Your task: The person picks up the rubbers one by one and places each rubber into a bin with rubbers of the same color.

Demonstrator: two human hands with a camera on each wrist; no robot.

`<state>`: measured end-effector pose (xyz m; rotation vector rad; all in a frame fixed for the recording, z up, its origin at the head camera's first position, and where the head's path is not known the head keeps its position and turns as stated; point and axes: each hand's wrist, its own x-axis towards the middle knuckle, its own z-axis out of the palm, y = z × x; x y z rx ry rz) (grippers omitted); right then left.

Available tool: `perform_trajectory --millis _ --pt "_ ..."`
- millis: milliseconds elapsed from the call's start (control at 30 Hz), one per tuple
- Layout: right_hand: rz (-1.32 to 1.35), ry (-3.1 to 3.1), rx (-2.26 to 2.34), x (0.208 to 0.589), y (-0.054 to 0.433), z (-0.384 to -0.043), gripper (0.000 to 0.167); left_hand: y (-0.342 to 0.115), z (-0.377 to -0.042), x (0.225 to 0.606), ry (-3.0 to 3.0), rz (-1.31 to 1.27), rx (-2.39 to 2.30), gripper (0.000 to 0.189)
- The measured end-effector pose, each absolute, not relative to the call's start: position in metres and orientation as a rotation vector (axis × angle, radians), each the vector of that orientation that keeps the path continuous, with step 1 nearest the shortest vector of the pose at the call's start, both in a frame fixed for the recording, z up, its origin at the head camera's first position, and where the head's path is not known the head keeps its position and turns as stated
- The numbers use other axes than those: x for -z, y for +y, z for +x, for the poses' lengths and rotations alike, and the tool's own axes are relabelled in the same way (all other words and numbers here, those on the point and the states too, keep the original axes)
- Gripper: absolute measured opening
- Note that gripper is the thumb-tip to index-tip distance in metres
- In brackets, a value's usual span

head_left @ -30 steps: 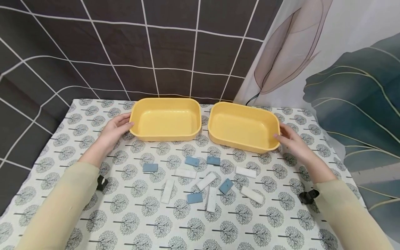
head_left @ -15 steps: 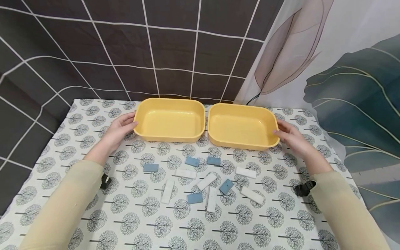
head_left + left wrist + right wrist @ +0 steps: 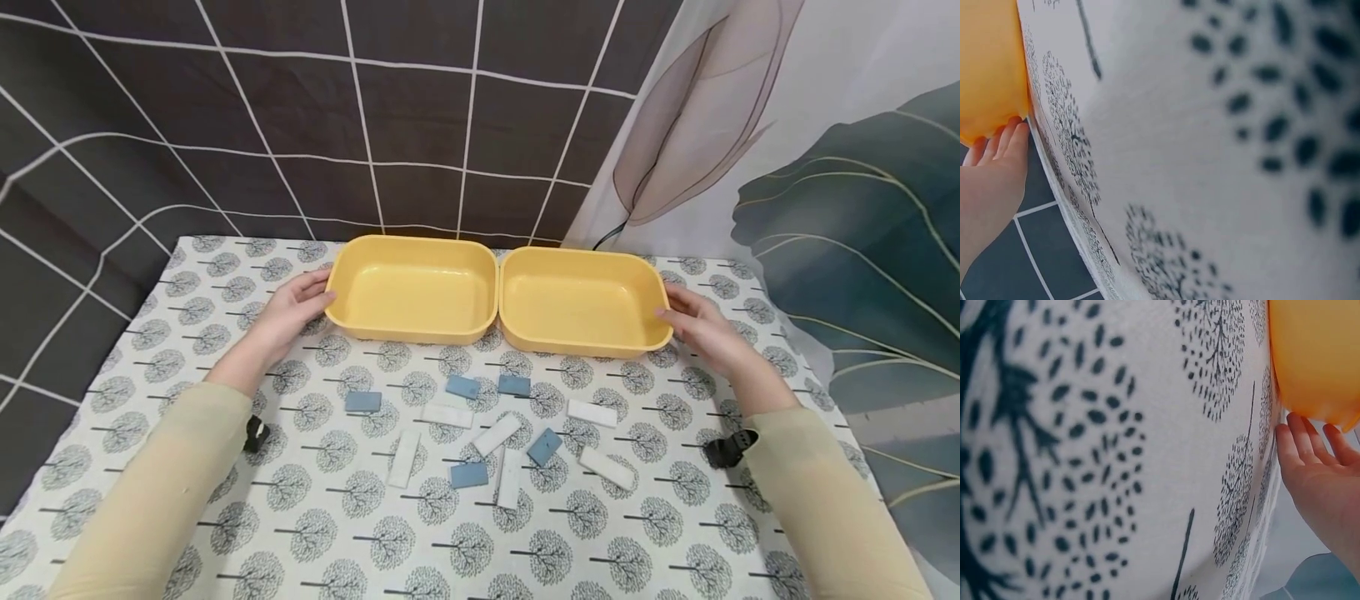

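Two yellow trays stand end to end at the far side of the bench, the left tray point(image 3: 412, 296) and the right tray point(image 3: 581, 308), open sides up. Their inner ends meet in the head view, and the right tray sits at a slight angle to the left one.

A hand has hold of each outer end. The left hand point(image 3: 291, 307) keeps its grip clamped on the left tray — thumb at the rim, fingers against the outer wall. The right hand point(image 3: 697, 327) is clamped on the right tray likewise, thumb over the rim and fingers outside. In both wrist views the fingertips lie against the yellow plastic.

Nearer the person, well within the space between the arms, lie five blue blocks point(image 3: 468, 475) and six longer white blocks point(image 3: 592, 413), scattered at various angles and a little short of the trays.

All this rests on a white cloth point(image 3: 315, 575) printed with dark trees, spread over the bench. Pale sleeves point(image 3: 153, 492) cover the forearms, with a black device point(image 3: 729, 450) at each wrist. Behind hangs dark fabric point(image 3: 300, 92) with white grid lines — to the right, a pale curtain point(image 3: 847, 58) with large leaves.
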<state>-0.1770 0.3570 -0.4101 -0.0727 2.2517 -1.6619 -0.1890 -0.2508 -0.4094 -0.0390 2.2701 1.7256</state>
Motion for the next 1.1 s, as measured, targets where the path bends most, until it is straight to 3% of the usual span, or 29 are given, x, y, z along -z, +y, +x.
perform_trajectory --millis 400,1100 --pt "-0.072 2.141 1.813 0.412 0.365 -0.173 0.069 -0.249 -0.188 0.411 2.25 0.023 -1.71 0.067" --pt "-0.024 2.217 1.69 0.411 0.365 -0.16 0.074 -0.256 -0.18 0.411 2.224 0.069 -1.705 0.068"
